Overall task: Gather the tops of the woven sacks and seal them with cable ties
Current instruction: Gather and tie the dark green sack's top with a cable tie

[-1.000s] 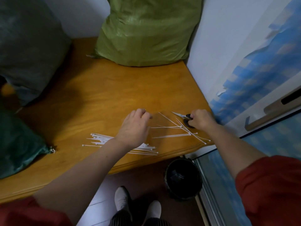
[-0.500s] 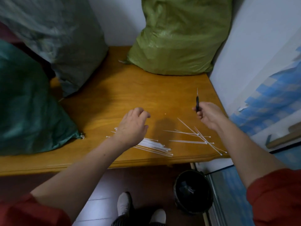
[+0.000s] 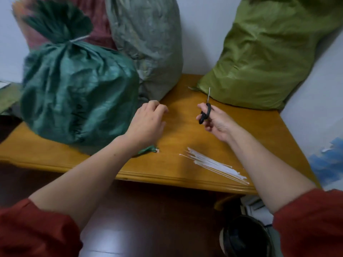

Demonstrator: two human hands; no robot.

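A dark green woven sack (image 3: 74, 93) stands on the left of the wooden table (image 3: 185, 130). Its gathered top is bound by a white cable tie (image 3: 78, 38). Behind it leans a grey-green sack (image 3: 148, 43), and an olive green sack (image 3: 263, 58) rests against the wall at the right. My left hand (image 3: 146, 123) hovers beside the dark green sack, fingers curled and holding nothing. My right hand (image 3: 215, 121) grips black-handled scissors (image 3: 206, 110), blades closed and pointing up. A bundle of white cable ties (image 3: 217, 166) lies near the table's front edge.
A reddish sack (image 3: 100, 19) shows behind the dark green one. A black bin (image 3: 245, 238) sits on the floor under the table's right corner. White walls close in the back and right. A blue-patterned panel (image 3: 330, 160) is at the far right.
My view has swung left and up, bringing the tied dark green sack into sight. My right hand lifted the scissors off the table and holds them upright. My left hand rose from the ties.
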